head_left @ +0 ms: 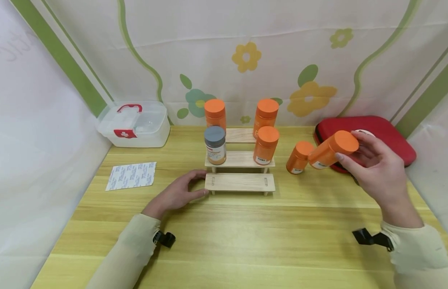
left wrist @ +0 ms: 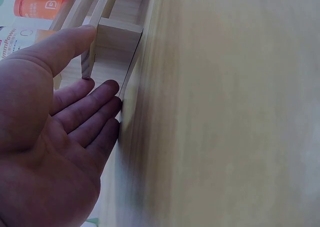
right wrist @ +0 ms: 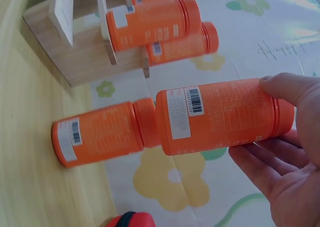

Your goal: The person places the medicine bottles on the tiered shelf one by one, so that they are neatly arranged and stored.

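Observation:
My right hand (head_left: pixel 381 168) holds an orange pill bottle (head_left: pixel 326 154) near its orange cap, thumb on one side and fingers on the other. The bottle is tilted in the air, its barcode label showing in the right wrist view. A smaller-looking orange bottle (head_left: pixel 298 158) stands on the table beside it; whether the two touch I cannot tell. My left hand (head_left: pixel 180 190) is at the left end of a stepped wooden rack (head_left: pixel 240 182). Its thumb touches the front step's edge in the left wrist view, and the other fingers (left wrist: pixel 95 104) extend fairly straight beside the rack.
On the rack's middle step stand a grey-capped bottle (head_left: pixel 215 146) and an orange bottle (head_left: pixel 266 146); two more orange ones stand behind. A red case (head_left: pixel 386 130) lies right, a clear first-aid box (head_left: pixel 151 130) back left, and a white printed blister sheet (head_left: pixel 131 176) before it.

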`<state>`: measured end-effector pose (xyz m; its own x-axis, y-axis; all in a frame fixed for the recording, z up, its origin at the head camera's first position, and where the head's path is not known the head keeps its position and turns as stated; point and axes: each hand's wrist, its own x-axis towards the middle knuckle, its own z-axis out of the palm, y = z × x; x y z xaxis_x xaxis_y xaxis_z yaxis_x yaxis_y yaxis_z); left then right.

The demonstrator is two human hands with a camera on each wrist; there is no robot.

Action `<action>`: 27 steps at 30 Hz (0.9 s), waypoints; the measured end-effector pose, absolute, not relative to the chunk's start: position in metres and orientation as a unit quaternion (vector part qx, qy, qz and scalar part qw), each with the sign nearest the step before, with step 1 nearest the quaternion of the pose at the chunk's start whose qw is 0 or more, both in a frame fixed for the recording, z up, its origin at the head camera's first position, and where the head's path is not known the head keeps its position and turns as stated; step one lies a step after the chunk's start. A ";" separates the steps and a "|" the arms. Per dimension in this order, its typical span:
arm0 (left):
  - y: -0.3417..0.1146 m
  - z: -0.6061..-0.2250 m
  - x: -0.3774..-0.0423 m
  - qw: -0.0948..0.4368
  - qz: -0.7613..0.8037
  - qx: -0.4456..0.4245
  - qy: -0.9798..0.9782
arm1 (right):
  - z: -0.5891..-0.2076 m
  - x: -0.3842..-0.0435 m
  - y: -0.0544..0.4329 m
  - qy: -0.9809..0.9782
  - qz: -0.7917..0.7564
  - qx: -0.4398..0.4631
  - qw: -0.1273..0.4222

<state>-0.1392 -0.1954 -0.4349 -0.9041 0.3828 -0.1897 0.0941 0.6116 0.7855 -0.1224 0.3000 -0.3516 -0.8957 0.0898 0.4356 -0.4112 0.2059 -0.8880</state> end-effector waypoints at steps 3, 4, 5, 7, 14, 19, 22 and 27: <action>-0.195 -0.435 -0.139 0.172 0.421 0.136 0.880 | -0.352 -0.121 0.294 -0.749 0.616 0.127 0.208; -0.195 -0.435 -0.139 0.171 0.422 0.137 0.880 | -0.352 -0.120 0.292 -0.758 0.604 0.128 0.211; -0.195 -0.434 -0.139 0.171 0.422 0.138 0.879 | -0.352 -0.119 0.289 -0.770 0.587 0.128 0.215; -0.195 -0.434 -0.139 0.169 0.423 0.140 0.879 | -0.351 -0.117 0.285 -0.794 0.552 0.125 0.222; -0.194 -0.433 -0.138 0.168 0.426 0.143 0.878 | -0.351 -0.113 0.271 -0.796 0.536 0.162 0.228; -0.194 -0.433 -0.139 0.170 0.424 0.140 0.879 | -0.351 -0.113 0.264 -0.777 0.550 0.204 0.229; -0.195 -0.434 -0.139 0.170 0.423 0.138 0.879 | -0.350 -0.112 0.259 -0.780 0.540 0.213 0.234; -0.195 -0.434 -0.139 0.172 0.424 0.136 0.878 | -0.349 -0.108 0.248 -0.796 0.512 0.210 0.245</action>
